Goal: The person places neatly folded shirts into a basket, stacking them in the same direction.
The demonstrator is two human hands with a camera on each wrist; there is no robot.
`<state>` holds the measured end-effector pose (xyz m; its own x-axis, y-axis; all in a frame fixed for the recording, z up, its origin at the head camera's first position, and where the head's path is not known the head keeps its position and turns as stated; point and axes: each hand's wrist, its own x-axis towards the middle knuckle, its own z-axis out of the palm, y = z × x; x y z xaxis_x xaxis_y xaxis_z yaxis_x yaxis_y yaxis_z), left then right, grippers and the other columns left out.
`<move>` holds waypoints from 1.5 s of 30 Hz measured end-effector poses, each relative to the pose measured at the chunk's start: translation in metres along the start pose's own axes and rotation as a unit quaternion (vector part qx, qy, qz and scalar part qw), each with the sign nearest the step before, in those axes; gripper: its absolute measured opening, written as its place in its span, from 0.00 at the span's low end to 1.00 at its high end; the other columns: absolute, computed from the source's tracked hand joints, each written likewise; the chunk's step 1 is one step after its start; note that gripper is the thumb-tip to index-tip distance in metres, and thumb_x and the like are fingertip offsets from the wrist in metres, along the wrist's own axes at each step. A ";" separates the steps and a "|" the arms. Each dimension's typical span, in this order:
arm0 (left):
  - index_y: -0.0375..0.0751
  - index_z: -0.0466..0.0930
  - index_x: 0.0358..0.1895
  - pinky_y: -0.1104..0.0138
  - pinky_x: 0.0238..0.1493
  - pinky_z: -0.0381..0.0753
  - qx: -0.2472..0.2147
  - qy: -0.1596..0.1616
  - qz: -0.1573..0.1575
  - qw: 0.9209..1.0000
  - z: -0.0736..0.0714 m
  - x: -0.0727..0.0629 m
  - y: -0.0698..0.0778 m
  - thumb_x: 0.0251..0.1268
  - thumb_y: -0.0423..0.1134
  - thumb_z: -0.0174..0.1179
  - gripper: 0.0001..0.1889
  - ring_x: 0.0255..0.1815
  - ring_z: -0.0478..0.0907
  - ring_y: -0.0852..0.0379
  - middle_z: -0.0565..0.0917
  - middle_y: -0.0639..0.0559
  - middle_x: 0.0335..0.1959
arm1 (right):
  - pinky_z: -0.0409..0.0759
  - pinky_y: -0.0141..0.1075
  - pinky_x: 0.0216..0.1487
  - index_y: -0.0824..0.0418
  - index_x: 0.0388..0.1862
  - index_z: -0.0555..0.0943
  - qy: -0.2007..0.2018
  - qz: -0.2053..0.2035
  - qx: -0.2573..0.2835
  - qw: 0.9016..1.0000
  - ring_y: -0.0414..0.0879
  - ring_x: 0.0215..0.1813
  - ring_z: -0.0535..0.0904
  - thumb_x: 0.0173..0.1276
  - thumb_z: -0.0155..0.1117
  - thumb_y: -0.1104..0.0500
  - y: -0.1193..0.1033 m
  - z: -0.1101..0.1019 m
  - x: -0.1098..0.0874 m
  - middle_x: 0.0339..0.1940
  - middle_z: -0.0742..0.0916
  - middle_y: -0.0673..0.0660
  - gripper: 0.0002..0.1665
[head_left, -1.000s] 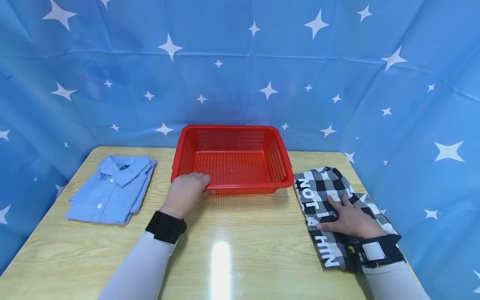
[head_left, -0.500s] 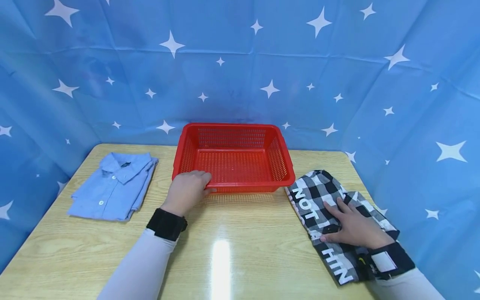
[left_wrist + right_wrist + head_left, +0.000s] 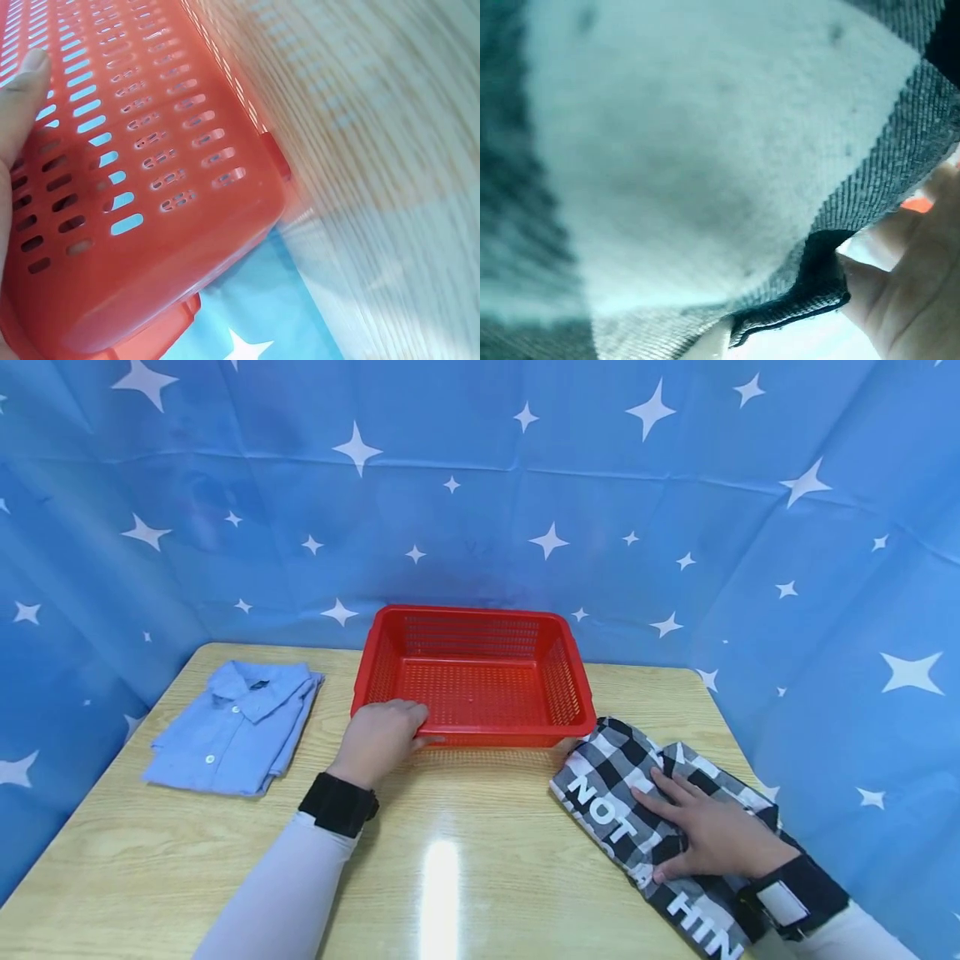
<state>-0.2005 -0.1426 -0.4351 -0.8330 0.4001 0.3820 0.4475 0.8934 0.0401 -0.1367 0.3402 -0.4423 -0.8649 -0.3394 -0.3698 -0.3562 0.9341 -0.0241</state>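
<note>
My left hand (image 3: 381,739) grips the near left corner of a red plastic basket (image 3: 510,732), its fingers over the rim. In the left wrist view the thumb (image 3: 26,94) lies against the slotted outer wall. My right hand (image 3: 712,837) rests on a folded black-and-white checked shirt (image 3: 611,760) with white lettering, fingers spread and fairly straight. The shirt lies slanted on the right of the table, its far left corner close to the basket's near right corner. Checked cloth (image 3: 705,150) fills most of the right wrist view, with part of the hand at lower right.
A folded light blue button shirt (image 3: 236,727) lies on the left of the wooden table (image 3: 480,843). Behind the table and along its sides hangs a blue curtain (image 3: 480,510) with white stars. The table's right edge runs close by the right forearm.
The checked shirt has turned under my right hand, its far end swinging left and toward me, its near end moving right. The left hand stays on the basket. The view has shifted slightly.
</note>
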 end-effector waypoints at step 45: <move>0.45 0.85 0.38 0.55 0.48 0.90 -0.008 -0.013 -0.019 1.000 -0.001 0.003 0.005 0.50 0.52 0.82 0.20 0.33 0.86 0.51 0.90 0.49 0.34 | 0.67 0.67 0.75 0.24 0.83 0.47 -0.050 -0.336 -0.104 0.935 0.59 0.89 0.44 0.44 0.61 0.12 -0.124 -0.022 0.051 0.88 0.47 0.44 0.68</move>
<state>-0.2000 -0.1370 -0.4332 -0.8577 0.3703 0.3566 0.4194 0.9052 0.0686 -0.1452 0.2048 -0.4375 -0.3870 -0.8204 -0.4209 -0.8775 0.4679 -0.1051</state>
